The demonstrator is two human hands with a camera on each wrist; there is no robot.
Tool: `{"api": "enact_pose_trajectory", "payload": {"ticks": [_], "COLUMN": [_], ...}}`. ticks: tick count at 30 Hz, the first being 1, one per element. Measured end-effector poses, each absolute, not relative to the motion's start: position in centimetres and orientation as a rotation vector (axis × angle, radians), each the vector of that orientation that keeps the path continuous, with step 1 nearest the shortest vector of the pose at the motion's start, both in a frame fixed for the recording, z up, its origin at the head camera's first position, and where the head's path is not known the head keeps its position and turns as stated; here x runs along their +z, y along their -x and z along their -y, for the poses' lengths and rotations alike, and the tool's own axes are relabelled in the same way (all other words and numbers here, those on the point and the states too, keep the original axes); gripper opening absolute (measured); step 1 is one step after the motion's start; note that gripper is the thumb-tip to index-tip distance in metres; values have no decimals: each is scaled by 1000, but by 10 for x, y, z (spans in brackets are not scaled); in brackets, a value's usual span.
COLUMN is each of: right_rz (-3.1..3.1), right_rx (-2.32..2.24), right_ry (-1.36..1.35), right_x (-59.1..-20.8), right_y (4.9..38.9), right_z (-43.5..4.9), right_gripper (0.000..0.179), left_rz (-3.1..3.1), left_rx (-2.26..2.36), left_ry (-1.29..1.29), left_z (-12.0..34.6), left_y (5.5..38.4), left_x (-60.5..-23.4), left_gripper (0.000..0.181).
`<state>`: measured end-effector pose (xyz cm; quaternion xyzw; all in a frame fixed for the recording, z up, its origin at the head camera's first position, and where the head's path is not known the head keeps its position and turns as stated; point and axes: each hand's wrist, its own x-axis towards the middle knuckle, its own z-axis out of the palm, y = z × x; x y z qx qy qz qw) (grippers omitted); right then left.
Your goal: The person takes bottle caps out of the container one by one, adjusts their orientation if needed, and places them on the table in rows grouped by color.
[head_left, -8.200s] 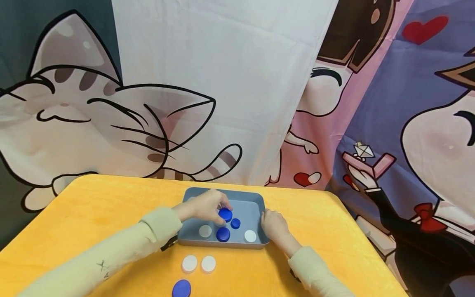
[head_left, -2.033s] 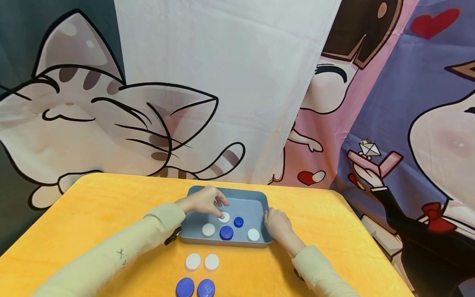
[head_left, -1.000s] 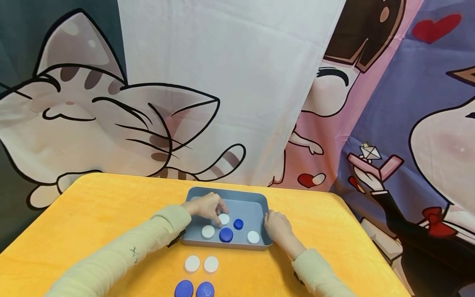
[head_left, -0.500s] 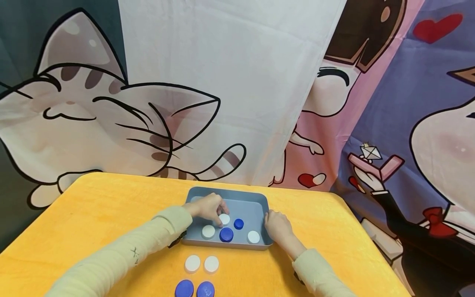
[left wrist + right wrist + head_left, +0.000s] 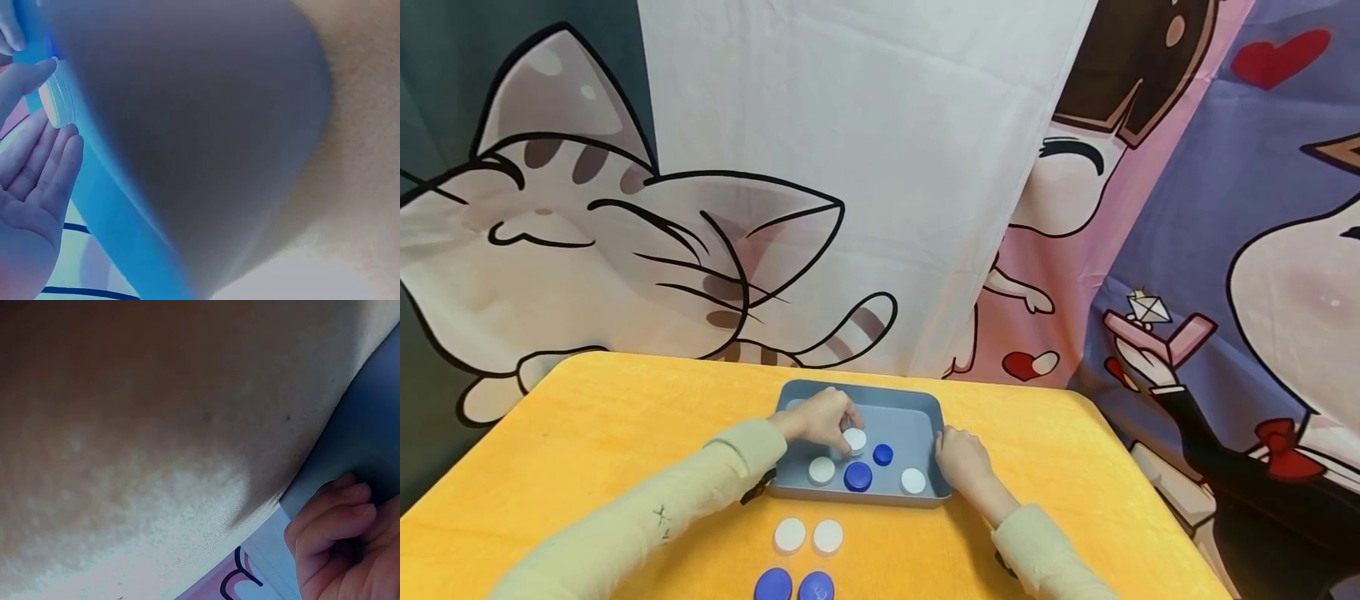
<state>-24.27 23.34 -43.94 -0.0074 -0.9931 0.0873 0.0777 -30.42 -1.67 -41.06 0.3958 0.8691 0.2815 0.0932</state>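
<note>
My left hand (image 5: 823,418) is inside the grey-blue tray (image 5: 917,406), pinching a white screw cap (image 5: 853,441) between thumb and fingertips. In the left wrist view, that cap (image 5: 57,103) shows its ridged side. Nearby in the tray lie a white cap (image 5: 822,472), a large blue cap (image 5: 858,477), a small blue cap (image 5: 883,454) and another white cap (image 5: 913,481). My right hand (image 5: 964,457) holds the tray's right wall; the right wrist view shows its curled fingers (image 5: 334,519) against the wall's outside, with the thumb hidden.
In front of the tray, on the yellow tablecloth (image 5: 647,408), are two white caps (image 5: 789,536) side by side. Closer to me sit two blue caps (image 5: 773,585), cut by the frame's bottom edge. A cartoon-printed curtain (image 5: 865,100) hangs behind the table.
Earlier my left hand held a large blue cap over the tray; a second blue cap has since joined the first on the table. That hand now pinches the white cap, slightly raised.
</note>
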Motion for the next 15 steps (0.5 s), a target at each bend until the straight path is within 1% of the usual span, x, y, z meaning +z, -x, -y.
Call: {"api": "enact_pose_trajectory", "payload": {"ticks": [15], "right_rz": [2975], "right_rx": [274], "right_ry": [36], "right_x": [-439], "right_y": [243], "right_z": [-233], "right_gripper": [26], "left_rz": [-2630], "left_rx": [864], "left_ry": [-1144], "left_z": [20], "left_y": [283], "left_x": [-390], "left_gripper": [32]}}
